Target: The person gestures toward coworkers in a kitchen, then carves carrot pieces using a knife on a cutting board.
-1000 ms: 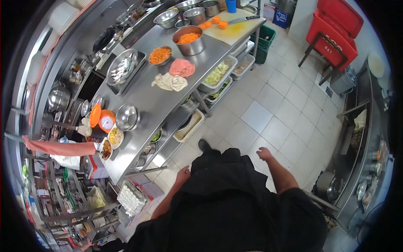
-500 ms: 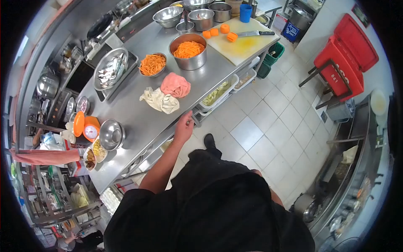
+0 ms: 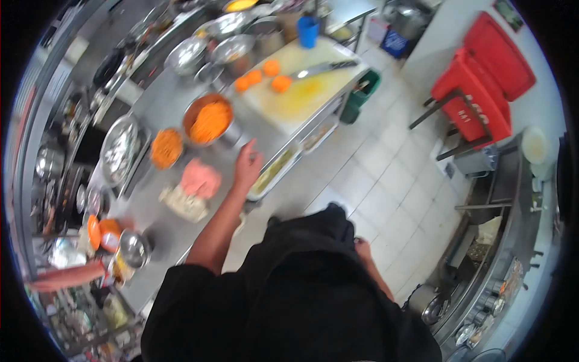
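My left hand (image 3: 248,163) is above the front edge of the steel table (image 3: 154,214), just right of a deep steel pot (image 3: 208,123) of shredded carrot. It looks empty, with one finger stretched forward, though blurred. Low at my side, my right hand (image 3: 362,246) hangs near the apron, its fingers mostly hidden. A bowl of carrot sticks (image 3: 166,148) stands left of the pot. Nearer to me lie a pink cloth (image 3: 201,178) and a cream cloth (image 3: 183,204). Beyond the pot, a cutting board (image 3: 289,108) carries carrot pieces (image 3: 280,84) and a knife (image 3: 322,70).
A blue cup (image 3: 307,32) stands at the board's far end. Steel bowls (image 3: 186,55) line the back. An orange scale (image 3: 110,235) is at the left. Containers (image 3: 274,173) sit under the table. A red cooler (image 3: 473,99) stands across the tiled floor, right.
My view has moved forward along the table, so its contents appear further left and lower. My left hand has passed the cloths and is now beside the pot. My right hand has come into sight.
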Demonstrator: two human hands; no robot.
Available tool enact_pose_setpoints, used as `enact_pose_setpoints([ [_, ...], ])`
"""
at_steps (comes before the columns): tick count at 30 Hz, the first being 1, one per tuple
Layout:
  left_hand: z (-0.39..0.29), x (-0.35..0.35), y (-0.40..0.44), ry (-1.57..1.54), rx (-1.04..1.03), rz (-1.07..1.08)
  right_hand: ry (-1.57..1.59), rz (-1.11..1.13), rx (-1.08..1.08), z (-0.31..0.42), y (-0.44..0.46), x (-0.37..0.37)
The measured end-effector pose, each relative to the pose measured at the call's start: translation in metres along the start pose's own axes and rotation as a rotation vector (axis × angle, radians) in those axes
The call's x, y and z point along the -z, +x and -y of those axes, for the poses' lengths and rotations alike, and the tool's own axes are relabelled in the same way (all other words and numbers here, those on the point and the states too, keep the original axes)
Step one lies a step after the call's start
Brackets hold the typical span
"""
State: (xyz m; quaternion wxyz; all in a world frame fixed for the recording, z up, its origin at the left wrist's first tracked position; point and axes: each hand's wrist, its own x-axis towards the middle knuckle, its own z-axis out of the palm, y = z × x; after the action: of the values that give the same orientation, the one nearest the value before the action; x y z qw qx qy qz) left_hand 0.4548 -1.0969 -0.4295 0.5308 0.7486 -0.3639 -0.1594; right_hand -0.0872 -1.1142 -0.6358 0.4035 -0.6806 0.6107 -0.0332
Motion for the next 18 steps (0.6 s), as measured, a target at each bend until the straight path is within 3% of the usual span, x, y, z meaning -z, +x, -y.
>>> enact_pose_setpoints([
  [1,0.006,-0.012,0.017,-0.013,-0.022,-0.032,-0.214,0.030,0.043,-0.049,0.027,-0.009],
  [2,0.019,-0.021,0.039,0.239,-0.292,-0.113,-0.172,0.065,0.022,-0.056,0.044,0.009],
  [3,0.037,-0.031,0.057,0.148,-0.189,-0.095,-0.130,0.099,0.000,-0.062,0.060,0.027],
  [5,-0.009,-0.044,0.074,0.172,-0.026,-0.121,-0.100,0.164,-0.087,-0.054,0.097,0.072],
  [6,-0.007,-0.054,0.088,0.172,-0.059,-0.161,-0.108,0.206,-0.153,-0.039,0.114,0.094],
  [8,0.009,-0.073,0.120,0.185,-0.097,-0.227,-0.144,0.134,-0.035,-0.027,0.171,0.121],
  [10,-0.005,-0.084,0.142,0.244,-0.092,-0.237,-0.140,-0.009,0.131,0.006,0.223,0.145],
  [11,-0.012,-0.088,0.150,0.250,-0.070,-0.250,-0.160,0.049,0.115,0.040,0.246,0.163],
  [15,-0.011,-0.095,0.186,0.305,-0.145,-0.253,-0.087,-0.026,0.487,0.163,0.320,0.187],
  [18,0.002,-0.099,0.206,0.394,-0.103,-0.266,-0.021,0.120,0.543,0.278,0.312,0.212],
])
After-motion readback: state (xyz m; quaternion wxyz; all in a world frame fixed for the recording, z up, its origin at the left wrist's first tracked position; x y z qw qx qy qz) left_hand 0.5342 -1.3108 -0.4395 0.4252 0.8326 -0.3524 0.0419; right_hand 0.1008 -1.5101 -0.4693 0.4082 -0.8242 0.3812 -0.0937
